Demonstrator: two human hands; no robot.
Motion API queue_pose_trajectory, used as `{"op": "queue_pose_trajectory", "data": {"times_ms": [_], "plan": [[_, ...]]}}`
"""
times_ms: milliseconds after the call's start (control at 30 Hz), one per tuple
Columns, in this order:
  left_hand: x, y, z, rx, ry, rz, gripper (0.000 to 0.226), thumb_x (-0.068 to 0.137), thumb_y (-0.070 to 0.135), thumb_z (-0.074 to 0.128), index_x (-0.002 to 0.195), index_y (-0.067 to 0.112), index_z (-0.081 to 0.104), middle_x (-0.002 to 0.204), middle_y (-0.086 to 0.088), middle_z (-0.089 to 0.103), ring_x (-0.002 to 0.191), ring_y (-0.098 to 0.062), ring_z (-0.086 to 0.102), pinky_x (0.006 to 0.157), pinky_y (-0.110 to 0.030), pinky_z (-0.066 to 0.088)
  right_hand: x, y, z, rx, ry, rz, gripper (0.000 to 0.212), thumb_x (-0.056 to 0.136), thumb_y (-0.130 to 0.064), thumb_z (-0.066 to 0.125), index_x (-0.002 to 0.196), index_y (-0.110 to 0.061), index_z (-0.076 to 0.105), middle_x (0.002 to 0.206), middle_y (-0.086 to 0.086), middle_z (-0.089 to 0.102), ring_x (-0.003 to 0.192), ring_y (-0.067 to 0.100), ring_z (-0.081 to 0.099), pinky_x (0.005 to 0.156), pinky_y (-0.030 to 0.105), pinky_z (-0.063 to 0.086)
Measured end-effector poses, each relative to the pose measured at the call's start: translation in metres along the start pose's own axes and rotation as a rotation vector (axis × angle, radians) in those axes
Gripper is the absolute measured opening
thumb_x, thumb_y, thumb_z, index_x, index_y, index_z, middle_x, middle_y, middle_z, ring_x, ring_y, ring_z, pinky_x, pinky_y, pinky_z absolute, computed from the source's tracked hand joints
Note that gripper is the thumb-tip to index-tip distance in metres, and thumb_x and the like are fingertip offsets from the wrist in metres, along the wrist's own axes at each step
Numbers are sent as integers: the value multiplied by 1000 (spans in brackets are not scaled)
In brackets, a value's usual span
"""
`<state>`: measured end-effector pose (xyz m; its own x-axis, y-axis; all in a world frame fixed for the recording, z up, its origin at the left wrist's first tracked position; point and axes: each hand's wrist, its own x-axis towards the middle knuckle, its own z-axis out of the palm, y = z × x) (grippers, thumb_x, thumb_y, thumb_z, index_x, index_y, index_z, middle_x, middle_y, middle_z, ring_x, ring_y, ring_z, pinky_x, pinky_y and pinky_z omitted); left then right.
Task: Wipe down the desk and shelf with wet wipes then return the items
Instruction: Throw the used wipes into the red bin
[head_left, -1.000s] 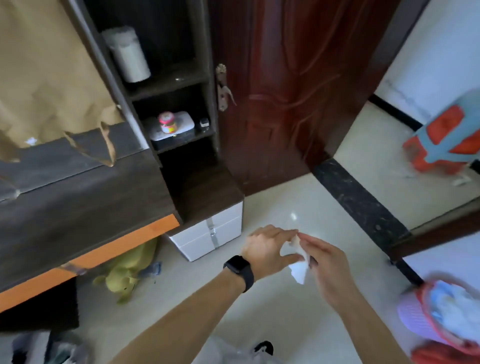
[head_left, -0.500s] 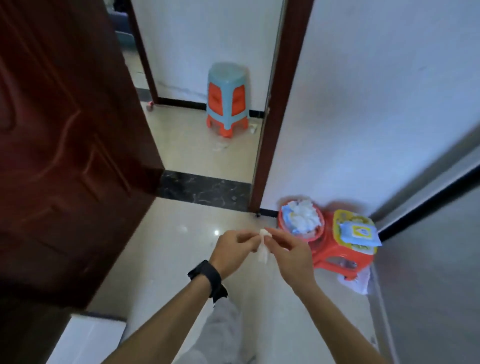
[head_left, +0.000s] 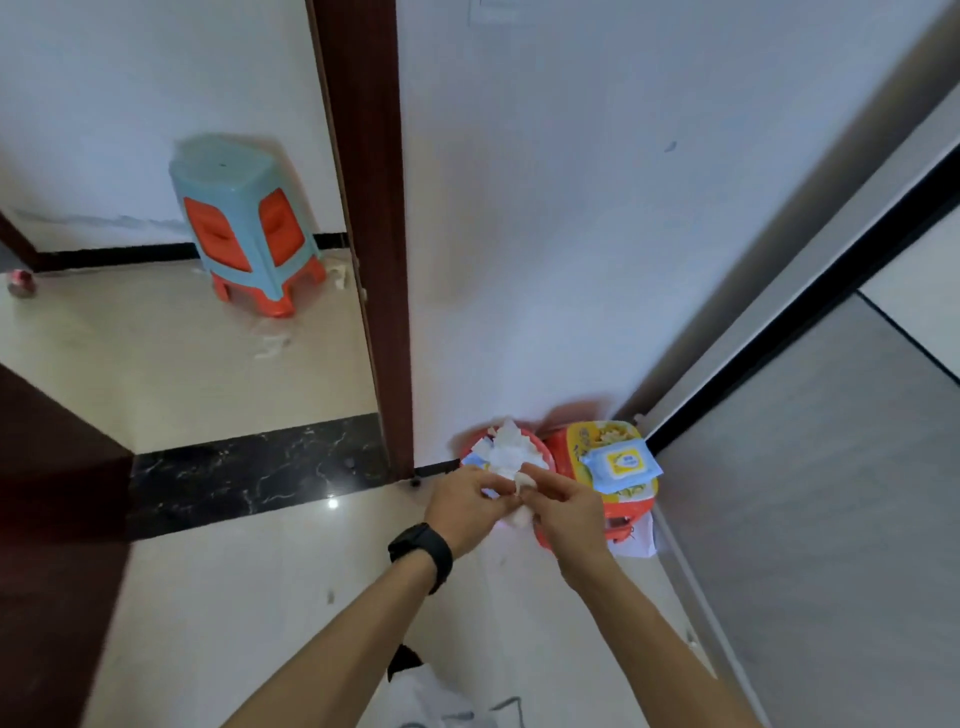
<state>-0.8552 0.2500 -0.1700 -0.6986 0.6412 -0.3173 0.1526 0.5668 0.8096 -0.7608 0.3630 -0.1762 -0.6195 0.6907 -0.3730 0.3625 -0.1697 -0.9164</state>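
Note:
A crumpled white wet wipe (head_left: 522, 499) is pinched between my left hand (head_left: 464, 506) and my right hand (head_left: 566, 512), both held just above a small red bin (head_left: 540, 448) on the floor. The bin is heaped with used white wipes (head_left: 506, 452). Right beside it stands a low red stool with a yellow patterned top (head_left: 587, 434), and a blue-and-yellow wet wipe pack (head_left: 621, 464) lies on it. A black watch sits on my left wrist. The desk and shelf are out of view.
A dark wooden door frame (head_left: 363, 234) rises left of the bin, and the open dark red door (head_left: 47, 519) fills the lower left. A blue and orange plastic stool (head_left: 244, 223) stands in the far room. A grey panel (head_left: 831, 519) is at the right.
The view has swung from the desk and shelf to the corner by the door. My hands, still holding the wipe, have moved over the bin, which is now close.

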Motion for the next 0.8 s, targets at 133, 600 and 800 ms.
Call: {"op": "queue_pose_trajectory", "data": {"times_ms": [133, 600, 800], "plan": [[50, 1, -20, -29, -114, -34, 38, 85, 24, 70, 123, 28, 66, 109, 9, 65, 92, -5, 59, 82, -14, 44, 43, -3, 0, -142, 127, 14, 28, 83, -9, 76, 111, -16, 76, 92, -2, 77, 71, 5, 66, 66, 20, 54], [233, 22, -61, 1079, 468, 351, 93, 80, 29, 63, 157, 28, 10, 165, -4, -6, 152, -31, -3, 117, -58, 1, 240, 70, -37, -637, 19, 68, 18, 87, -29, 73, 88, -12, 78, 82, 0, 77, 79, 16, 70, 71, 22, 48], [320, 15, -50, 1131, 558, 162, 91, 86, 40, 57, 157, 28, 1, 163, -3, -15, 150, -34, -11, 118, -60, -1, 355, 120, -23, -766, -91, 92, 26, 93, -9, 57, 113, -13, 74, 113, 15, 70, 104, 31, 63, 77, 24, 34]]}}
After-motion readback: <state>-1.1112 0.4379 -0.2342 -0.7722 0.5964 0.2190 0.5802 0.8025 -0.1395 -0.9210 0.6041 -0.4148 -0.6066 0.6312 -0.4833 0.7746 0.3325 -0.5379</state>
